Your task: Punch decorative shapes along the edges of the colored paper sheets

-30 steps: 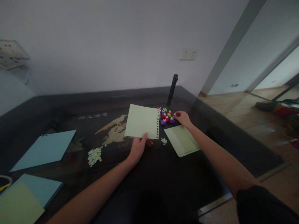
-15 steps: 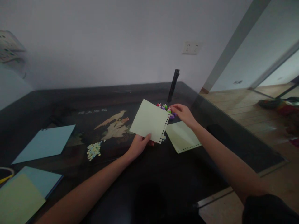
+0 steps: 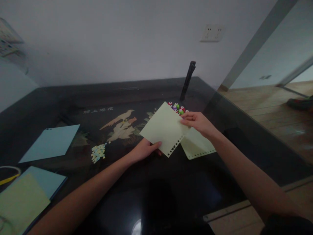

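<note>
A pale green sheet of paper (image 3: 162,127) is held tilted above the dark table, with small star and heart shapes punched along its lower right edge. My left hand (image 3: 146,149) grips its lower left edge, thumb on top and fingers beneath. My right hand (image 3: 197,122) pinches the right corner between thumb and fingers. Partly covered by the held sheet, a second green sheet (image 3: 199,143) with a punched edge lies on the table. Just behind the paper sits a cluster of small red, green and purple pieces with eye-like white dots (image 3: 176,107).
A blue sheet (image 3: 52,143) with a few punched holes lies left. Small punched-out paper bits (image 3: 98,153) form a pile. Stacked blue and yellow-green paper (image 3: 24,199) is at near left, beside a yellow and white loop (image 3: 9,176). A black upright object (image 3: 187,81) stands at the back.
My right hand has come from the colourful pieces onto the sheet's right corner. The sheet has turned clockwise, its punched edge now facing lower right. The camera view has shifted slightly.
</note>
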